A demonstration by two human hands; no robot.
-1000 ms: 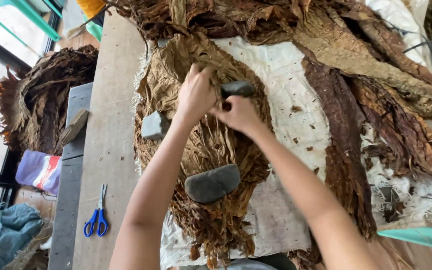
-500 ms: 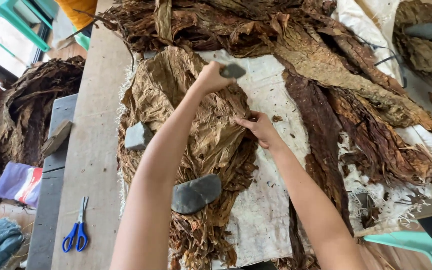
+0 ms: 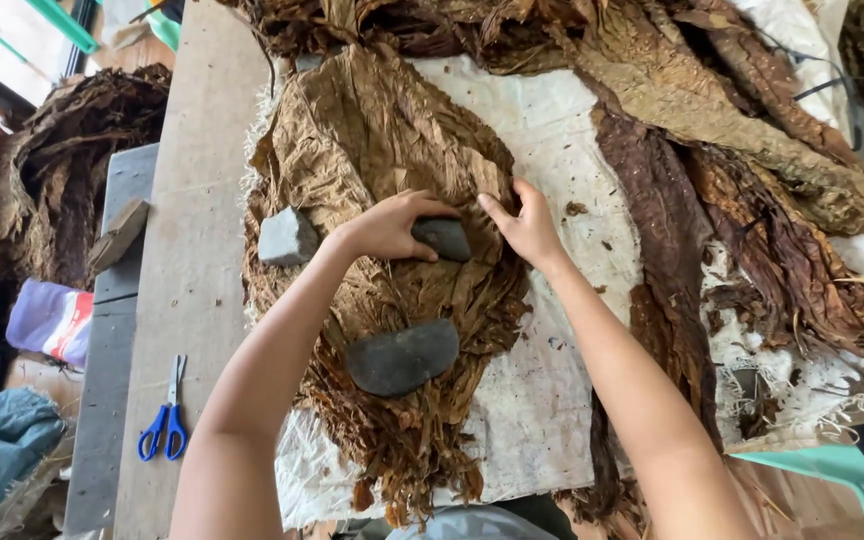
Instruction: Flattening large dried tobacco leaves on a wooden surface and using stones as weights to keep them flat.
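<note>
Left hand (image 3: 387, 225) grips a dark stone (image 3: 442, 238) atop the dried leaf stack (image 3: 372, 150); right hand (image 3: 524, 225) presses flat beside it, where brittle leaves could crack under careless pressure

I see a small dark grey stone (image 3: 444, 238) lying flat on the stack of dried brown leaves (image 3: 372, 150), gripped under the fingers (image 3: 422, 212) of my left hand (image 3: 387, 225). The leaves are wrinkled, flattened and fanned wide beyond my fingers, frayed at the near end. The fingers of my right hand (image 3: 524, 228) press the stack's edge, just beside the stone, on its right.
</note>
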